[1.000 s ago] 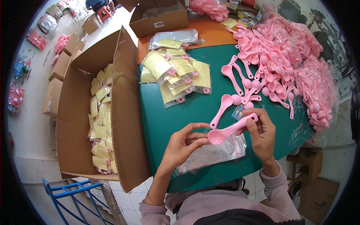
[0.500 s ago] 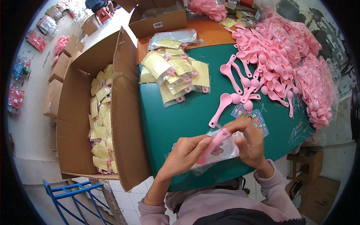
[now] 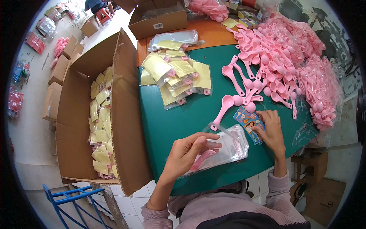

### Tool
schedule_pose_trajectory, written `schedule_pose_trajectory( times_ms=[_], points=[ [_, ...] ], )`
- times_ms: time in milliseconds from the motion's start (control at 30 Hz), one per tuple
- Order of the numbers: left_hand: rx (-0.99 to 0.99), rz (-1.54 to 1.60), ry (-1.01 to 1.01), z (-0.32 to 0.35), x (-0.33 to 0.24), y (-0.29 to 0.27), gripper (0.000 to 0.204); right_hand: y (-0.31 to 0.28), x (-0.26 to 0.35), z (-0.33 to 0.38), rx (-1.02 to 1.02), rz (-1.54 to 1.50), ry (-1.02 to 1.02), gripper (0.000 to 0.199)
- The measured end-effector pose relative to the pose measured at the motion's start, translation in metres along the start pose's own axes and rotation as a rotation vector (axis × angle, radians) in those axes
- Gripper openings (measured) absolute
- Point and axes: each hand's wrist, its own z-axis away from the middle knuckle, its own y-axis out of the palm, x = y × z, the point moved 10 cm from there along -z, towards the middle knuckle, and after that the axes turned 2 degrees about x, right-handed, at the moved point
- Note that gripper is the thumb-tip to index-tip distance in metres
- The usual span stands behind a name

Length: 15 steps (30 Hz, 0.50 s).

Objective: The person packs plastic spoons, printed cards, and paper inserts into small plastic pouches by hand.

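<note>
My left hand (image 3: 185,154) is closed on the edge of a clear plastic bag (image 3: 212,128), its flap lifted. A pink measuring spoon (image 3: 202,160) lies beneath those fingers, apparently inside the bag; its bowl end is partly hidden. Under it rests a stack of clear bags (image 3: 234,147). To the right, my right hand (image 3: 273,131) grips the edge of a blue printed card (image 3: 249,124) on a small pile, thumb and fingers over its right side. Just beyond are loose pink spoons (image 3: 225,106) on the green table mat (image 3: 179,118).
Filled bags with yellow cards (image 3: 177,70) are heaped at the far left of the table. A tall carton (image 3: 129,110) of similar packs stands left, by a blue metal frame (image 3: 72,198). A big spoon pile (image 3: 278,65) covers the far right. A smaller carton (image 3: 160,24) sits behind.
My right hand has left the pink spoon and moved right onto the printed cards. The spoon has gone lower under my left hand, which stays at the bag.
</note>
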Motion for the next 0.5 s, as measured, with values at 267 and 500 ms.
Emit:
schedule_pose_trajectory(
  times_ms=[267,500],
  points=[
    [0.012,0.044,-0.069,-0.001,0.006,0.004,0.033,-0.038,0.003,-0.001,0.023,-0.344,0.06,0.011],
    [-0.023,-0.064,-0.05,-0.003,0.013,0.008,0.028,-0.059,0.087,-0.002,-0.012,-0.662,-0.13,0.011]
  ],
)
